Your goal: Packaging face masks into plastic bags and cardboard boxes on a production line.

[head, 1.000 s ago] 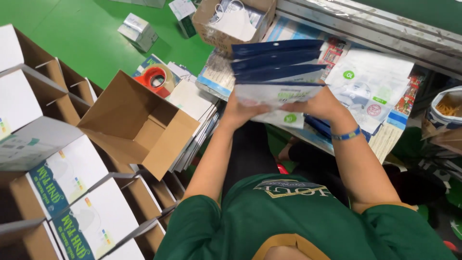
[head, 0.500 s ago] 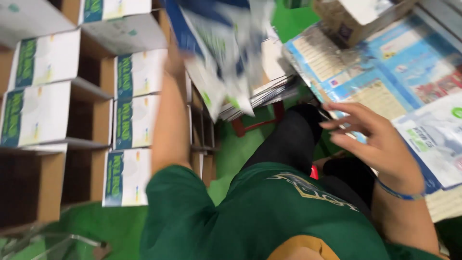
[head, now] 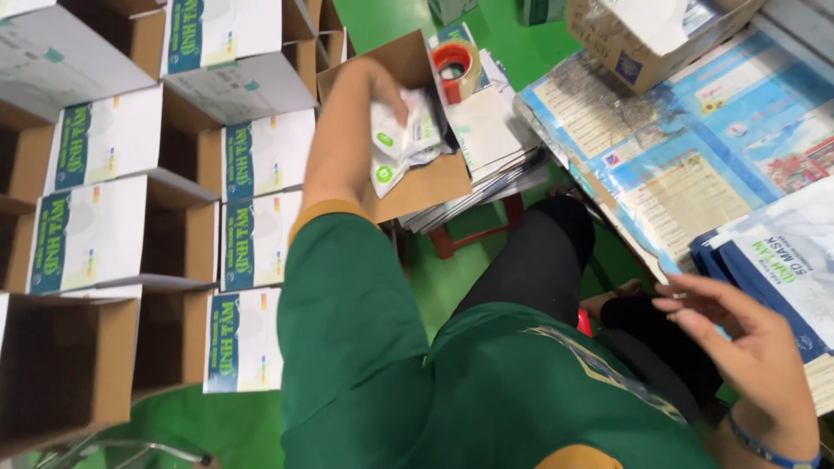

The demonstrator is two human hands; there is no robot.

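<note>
My left hand (head: 387, 91) reaches into an open brown cardboard box (head: 426, 187) and grips a bundle of white flat packets (head: 408, 143) with green marks, lowered inside the box. My right hand (head: 751, 347) hovers open at the lower right, fingers spread, just below a stack of blue-and-white flat packets (head: 773, 260) on the table. A blue band circles its wrist. My green shirt and dark trousers fill the lower middle.
Several open cardboard boxes with white-and-green flaps (head: 113, 200) are stacked at the left. A roll of red tape (head: 453, 62) lies behind the brown box, beside a pile of flat sheets (head: 491, 143). A table covered with printed paper (head: 660, 156) stands at the right, with a carton (head: 634, 35) on it. Green floor lies below.
My left hand swung the bundle of packets from the table leftwards and down into the brown box. My right hand let go of the packets and now hangs open by the table.
</note>
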